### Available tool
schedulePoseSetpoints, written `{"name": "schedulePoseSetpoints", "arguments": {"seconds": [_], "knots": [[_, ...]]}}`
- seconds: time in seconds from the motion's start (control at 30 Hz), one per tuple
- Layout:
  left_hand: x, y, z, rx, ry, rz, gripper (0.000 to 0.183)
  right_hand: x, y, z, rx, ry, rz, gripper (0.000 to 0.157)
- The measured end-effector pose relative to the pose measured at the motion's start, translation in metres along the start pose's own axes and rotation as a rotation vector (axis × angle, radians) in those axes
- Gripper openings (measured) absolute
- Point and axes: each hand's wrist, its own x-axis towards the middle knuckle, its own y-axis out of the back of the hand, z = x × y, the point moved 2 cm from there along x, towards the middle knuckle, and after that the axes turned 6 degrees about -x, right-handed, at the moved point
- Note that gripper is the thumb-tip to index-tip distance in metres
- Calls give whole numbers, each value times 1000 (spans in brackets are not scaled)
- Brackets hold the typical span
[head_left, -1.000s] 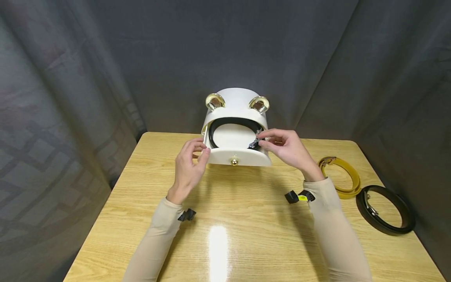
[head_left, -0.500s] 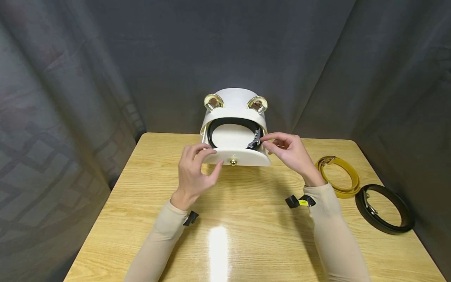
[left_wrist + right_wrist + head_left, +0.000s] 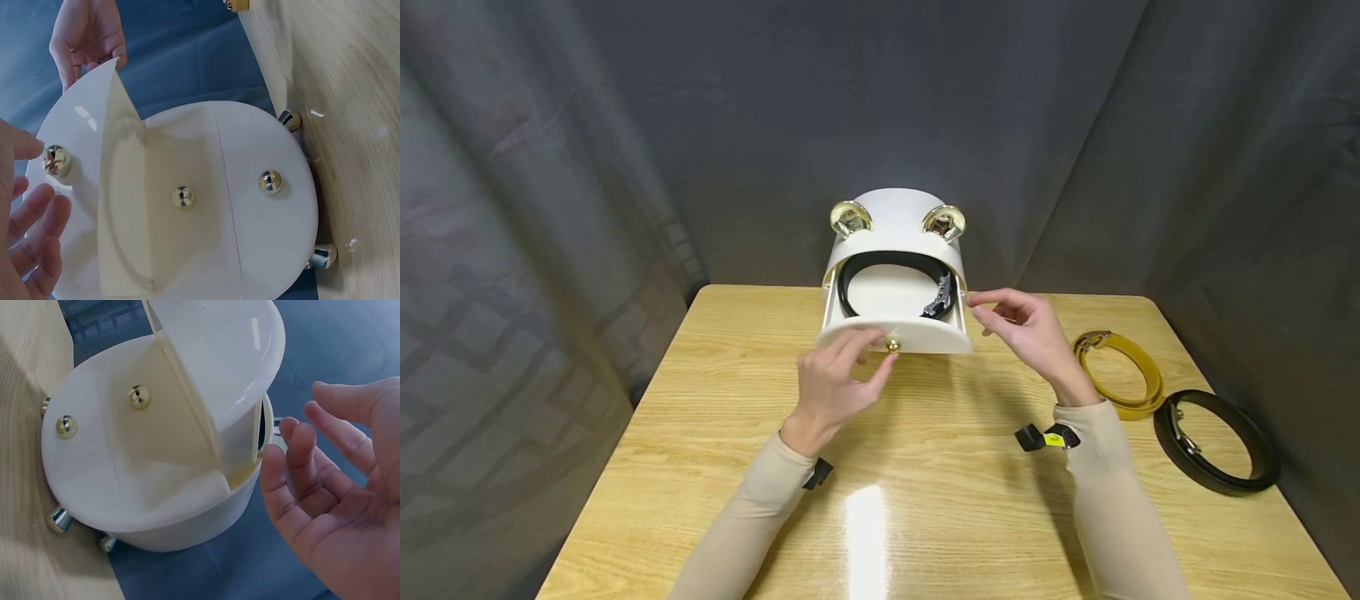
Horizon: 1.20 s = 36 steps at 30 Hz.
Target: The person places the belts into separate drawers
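A white rounded drawer box (image 3: 895, 218) with two gold ear shapes stands at the back of the table. Its top drawer (image 3: 932, 337) is pulled out, and a coiled black belt (image 3: 897, 257) with a silver buckle (image 3: 938, 298) lies inside. My left hand (image 3: 837, 385) is at the drawer front, its thumb and fingers spread about the gold knob (image 3: 57, 161) without closing on it. Just off the drawer's right side, my right hand (image 3: 1028, 332) has loosely bent fingers and holds nothing. In the right wrist view its fingertips (image 3: 273, 456) overlap the box's edge.
A yellow coiled belt (image 3: 1138, 354) lies on the wooden table (image 3: 947, 492) at right, beside a dark coiled belt (image 3: 1217, 482) with a silver buckle. Two lower drawers with gold knobs (image 3: 183, 197) show under the top one. Grey curtains (image 3: 895, 100) hang behind and at the sides.
My left hand has moved from the drawer's left side rightward to the front knob. My right hand has let go of the belt's buckle and drawn back to the right, out of the drawer.
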Motion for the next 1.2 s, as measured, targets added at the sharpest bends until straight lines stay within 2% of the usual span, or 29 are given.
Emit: {"name": "schedulePoseSetpoints", "arguments": {"seconds": [0.17,0.37,0.7,1.2], "knots": [[-2,-4,0,16,18,-43,30,-6,2,8,-7,-17,7,24],[-4,-6,1,21,38,-51,27,-14,7,19,-32,-40,9,26],[-6,-7,1,-25,57,-43,26,-26,16,38,-76,-71,10,29],[-6,-6,-1,-59,94,-25,25,-47,21,62,-111,-152,-37,33]]}}
